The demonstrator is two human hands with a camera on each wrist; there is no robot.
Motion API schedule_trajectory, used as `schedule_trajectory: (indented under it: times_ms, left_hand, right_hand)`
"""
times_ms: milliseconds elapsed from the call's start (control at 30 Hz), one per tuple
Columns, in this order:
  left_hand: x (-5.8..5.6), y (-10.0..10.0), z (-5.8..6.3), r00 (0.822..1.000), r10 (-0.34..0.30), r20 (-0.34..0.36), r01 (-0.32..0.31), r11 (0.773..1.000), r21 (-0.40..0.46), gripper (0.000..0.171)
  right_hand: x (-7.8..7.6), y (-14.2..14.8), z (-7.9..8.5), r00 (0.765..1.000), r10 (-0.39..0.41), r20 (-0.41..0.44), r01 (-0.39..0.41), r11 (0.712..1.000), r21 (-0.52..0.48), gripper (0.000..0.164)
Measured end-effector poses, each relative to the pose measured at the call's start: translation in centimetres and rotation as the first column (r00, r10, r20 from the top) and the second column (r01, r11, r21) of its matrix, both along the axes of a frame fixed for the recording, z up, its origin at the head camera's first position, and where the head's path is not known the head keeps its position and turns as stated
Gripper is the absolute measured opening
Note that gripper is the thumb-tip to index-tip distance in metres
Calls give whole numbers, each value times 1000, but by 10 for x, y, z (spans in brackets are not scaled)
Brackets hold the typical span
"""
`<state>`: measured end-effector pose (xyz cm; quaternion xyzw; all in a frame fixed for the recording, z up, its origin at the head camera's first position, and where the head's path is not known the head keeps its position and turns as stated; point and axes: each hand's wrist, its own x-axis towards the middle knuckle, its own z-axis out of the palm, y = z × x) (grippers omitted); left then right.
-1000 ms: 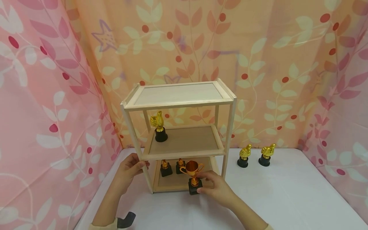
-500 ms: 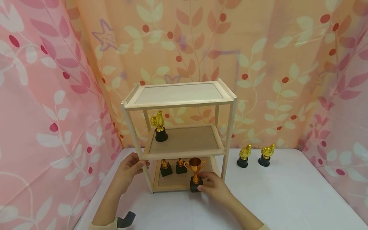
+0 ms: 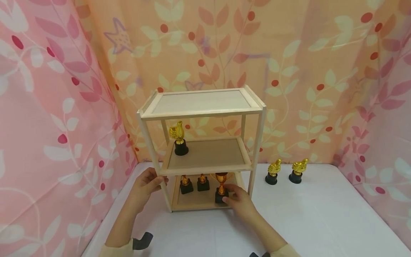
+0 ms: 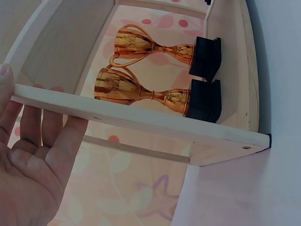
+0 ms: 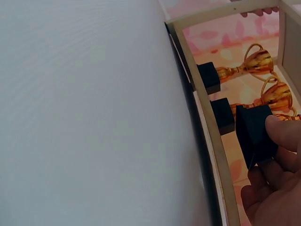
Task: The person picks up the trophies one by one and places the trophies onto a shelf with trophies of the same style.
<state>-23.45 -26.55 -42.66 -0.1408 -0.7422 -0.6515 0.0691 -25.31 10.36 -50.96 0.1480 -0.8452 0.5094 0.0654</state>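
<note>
My left hand (image 3: 144,187) grips the front left post (image 4: 141,115) of a pale wooden three-tier shelf (image 3: 205,171), thumb on one side and fingers on the other. Between thumb and fingers, my right hand (image 3: 242,205) holds a copper-gold two-handled trophy cup (image 3: 221,189) by its black square base (image 5: 256,134). That cup is upright, over the front right of the bottom tier; whether its base touches the board I cannot tell. Two matching trophy cups (image 4: 141,92) stand further left on this tier, their tops hidden by the middle tier in the head view.
A gold thumbs-up trophy (image 3: 180,139) stands on the middle tier's left. Two similar gold trophies (image 3: 272,172) are on the white table (image 3: 308,214) right of the shelf. Flowered curtains (image 3: 289,71) enclose the back and sides. The middle tier's front edge (image 3: 205,172) overhangs the held cup.
My right hand has carried the trophy cup from in front of the shelf inward, so its rim now passes beneath the middle tier. My left hand keeps its grip on the post.
</note>
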Motion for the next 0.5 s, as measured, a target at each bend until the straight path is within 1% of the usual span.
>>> schedule_trajectory:
  times_ms: [267,367,500]
  left_hand:
    - [0,-1,0,1000,-2,2,2,1000,14,26]
    - [0,0,1,1000,5,9,-5,1000,14,26]
    - [0,2,2,1000,12,22,-12,1000,7,28]
  right_hand:
    - [-7,-6,-1,998,-22,54,24,999,-42,44]
    - [-11,-8,-4,999,-21,42,23,998,-50,43]
    - [-17,-10,-6,999,-33,15,34,999,-27,43]
